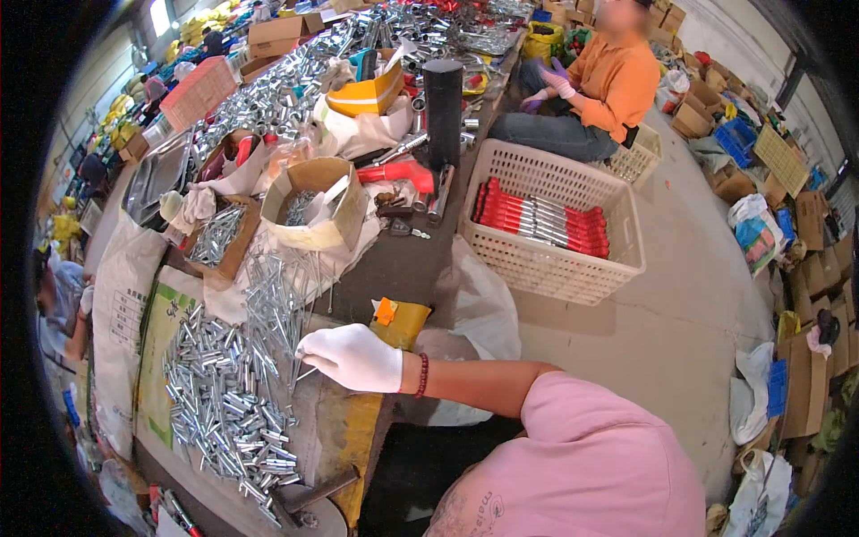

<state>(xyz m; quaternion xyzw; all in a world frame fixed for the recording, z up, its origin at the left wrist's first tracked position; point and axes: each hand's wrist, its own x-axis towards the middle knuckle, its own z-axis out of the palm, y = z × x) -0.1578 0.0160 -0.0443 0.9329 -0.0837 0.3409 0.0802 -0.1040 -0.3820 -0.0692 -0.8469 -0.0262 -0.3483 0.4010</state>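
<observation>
Above tabletop (pixel 367 277), right hand (pixel 360 358), fingers (pixel 315 345) closed on thin metal rod (pixel 302 372), partly hidden; left hand unseen.

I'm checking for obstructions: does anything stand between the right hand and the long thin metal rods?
Nothing visible does. The gloved right hand has its fingertips at the lower right edge of the long thin metal rods; the short metal tubes lie farther left, not between them.

The shirt (pixel 599 470) was loose and pink, with a short, wide sleeve (pixel 559 407) and small dark lettering (pixel 484 514) printed on its front. A thin white glove (pixel 380 362) covered the right hand (pixel 353 358), and a bracelet (pixel 423 375) of round, dark red beads sat just behind it.
</observation>
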